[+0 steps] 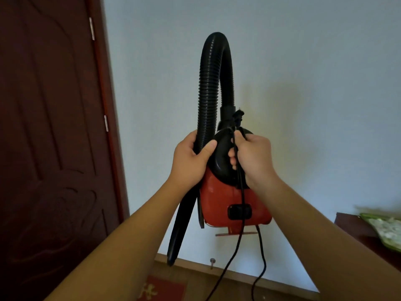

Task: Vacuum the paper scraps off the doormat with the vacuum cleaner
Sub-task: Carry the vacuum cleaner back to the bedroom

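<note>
I hold a small red vacuum cleaner (227, 203) up in front of the wall at chest height. Its black ribbed hose (209, 83) arches overhead and comes down on the left, ending in a flat black nozzle (180, 227). My left hand (191, 159) grips the hose where it meets the nozzle. My right hand (249, 157) curls round the vacuum's black handle (222, 153) and pinches the black power cord (240, 213), whose plug (237, 118) sticks up above my fingers. A corner of the red doormat (165, 287) shows at the bottom; I see no scraps on that corner.
A dark red wooden door (50, 127) fills the left side. The pale wall (303, 83) is straight ahead, with a wooden skirting board (217, 272) and a doorstop (212, 261) below. A dark cabinet (355, 231) with a green patterned item (386, 229) stands at the right.
</note>
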`<state>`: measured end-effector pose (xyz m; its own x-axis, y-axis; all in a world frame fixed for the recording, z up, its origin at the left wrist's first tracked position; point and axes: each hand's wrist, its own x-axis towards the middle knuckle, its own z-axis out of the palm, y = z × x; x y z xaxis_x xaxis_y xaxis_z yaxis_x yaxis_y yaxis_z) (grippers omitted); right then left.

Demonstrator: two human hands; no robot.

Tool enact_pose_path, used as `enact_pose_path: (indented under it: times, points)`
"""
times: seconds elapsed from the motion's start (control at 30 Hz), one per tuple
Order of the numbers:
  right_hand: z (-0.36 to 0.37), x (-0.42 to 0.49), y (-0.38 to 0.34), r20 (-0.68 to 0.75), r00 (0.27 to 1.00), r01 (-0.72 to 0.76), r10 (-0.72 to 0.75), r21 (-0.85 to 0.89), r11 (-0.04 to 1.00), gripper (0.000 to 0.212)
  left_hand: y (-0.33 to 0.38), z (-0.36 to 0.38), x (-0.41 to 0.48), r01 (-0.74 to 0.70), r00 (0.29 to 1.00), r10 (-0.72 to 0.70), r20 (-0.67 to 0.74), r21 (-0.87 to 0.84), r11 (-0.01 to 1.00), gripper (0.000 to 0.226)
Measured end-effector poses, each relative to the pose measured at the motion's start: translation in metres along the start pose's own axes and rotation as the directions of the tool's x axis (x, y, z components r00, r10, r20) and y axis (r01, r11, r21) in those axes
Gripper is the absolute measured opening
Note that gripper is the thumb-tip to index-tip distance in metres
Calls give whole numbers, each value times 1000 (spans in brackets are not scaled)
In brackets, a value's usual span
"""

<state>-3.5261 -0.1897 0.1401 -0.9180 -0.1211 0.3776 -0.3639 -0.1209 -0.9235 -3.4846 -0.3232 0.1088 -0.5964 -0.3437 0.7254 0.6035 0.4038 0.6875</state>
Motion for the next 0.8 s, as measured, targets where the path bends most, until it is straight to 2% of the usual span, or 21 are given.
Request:
enact_pose_path:
  times: [0.17,0.4,0.63,0.8]
  points:
    - [17,-4,-24,-18,998,66,-65,50,997,33,19,-25,14,-94,995,93,34,14,995,15]
    - [26,9,-44,-1,997,71,-71,118,990,33,38,-32,36,-128,991,127,35,32,991,12]
    - [7,27,-44,97,994,33,-46,137,990,33,46,-11,36,-91,995,95,-33,93,991,17]
    - [-13,37,-35,209,977,5,-32,128,992,33,50,5,21,-37,994,53,-99,158,987,3]
